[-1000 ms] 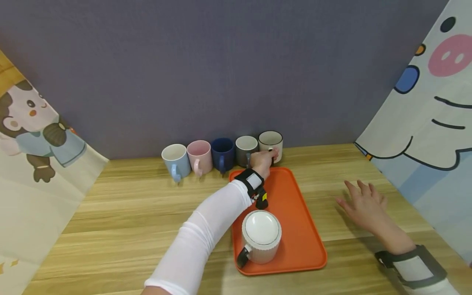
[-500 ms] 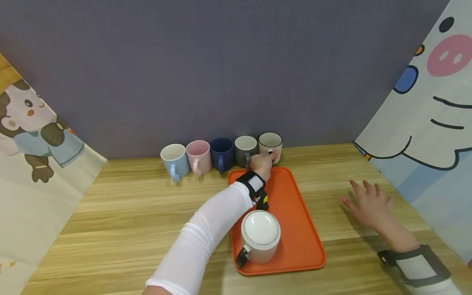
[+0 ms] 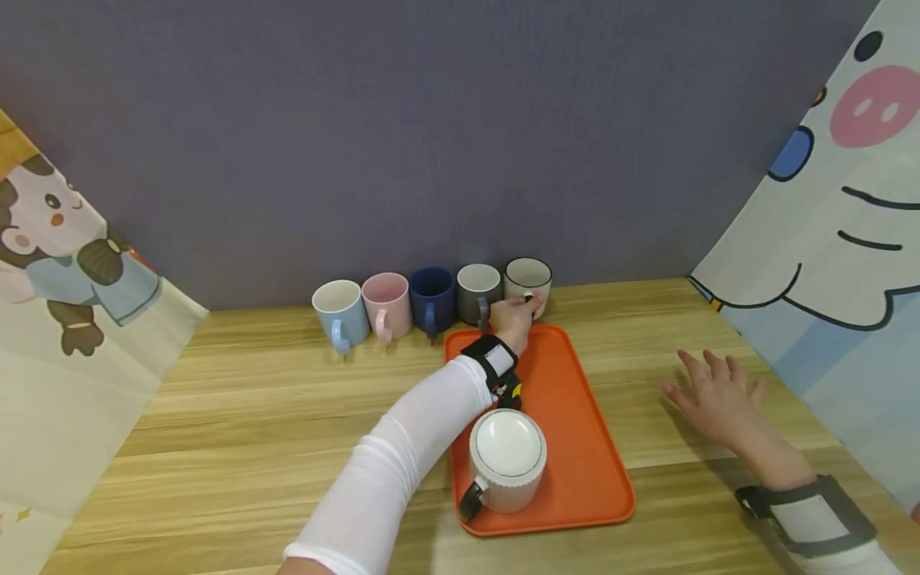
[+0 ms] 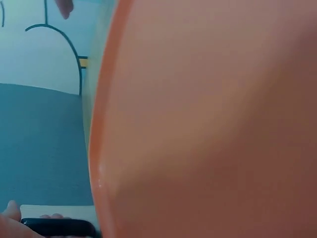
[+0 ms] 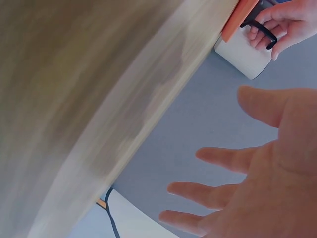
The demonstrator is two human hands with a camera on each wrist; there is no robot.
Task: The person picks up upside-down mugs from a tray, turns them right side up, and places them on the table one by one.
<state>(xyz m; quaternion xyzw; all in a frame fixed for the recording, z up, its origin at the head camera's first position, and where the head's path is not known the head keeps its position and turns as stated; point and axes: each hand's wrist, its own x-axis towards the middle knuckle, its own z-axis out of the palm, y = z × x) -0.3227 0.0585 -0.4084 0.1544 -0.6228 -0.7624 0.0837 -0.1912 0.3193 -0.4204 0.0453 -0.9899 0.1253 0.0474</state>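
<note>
My left hand [image 3: 512,318] reaches across the tray to a white mug [image 3: 528,275] with a black rim, at the right end of a row. Its fingers curl round the mug's black handle [image 5: 265,32], as the right wrist view shows. That mug stands upright against the back wall. In the left wrist view only a bit of the hand and the dark handle [image 4: 59,227] show at the bottom left. My right hand [image 3: 722,403] hovers over the table at the right, palm down, fingers spread, holding nothing.
An orange tray [image 3: 582,479] lies at the centre, bearing an upside-down ribbed whitish mug [image 3: 509,455] with a black handle. Left of the held mug stand a grey mug [image 3: 470,307], a navy mug [image 3: 442,307], a pink mug [image 3: 391,311] and a light blue mug [image 3: 352,319].
Over the last second my right hand has shifted slightly to the right. My left hand stays at the white mug's handle, almost still.
</note>
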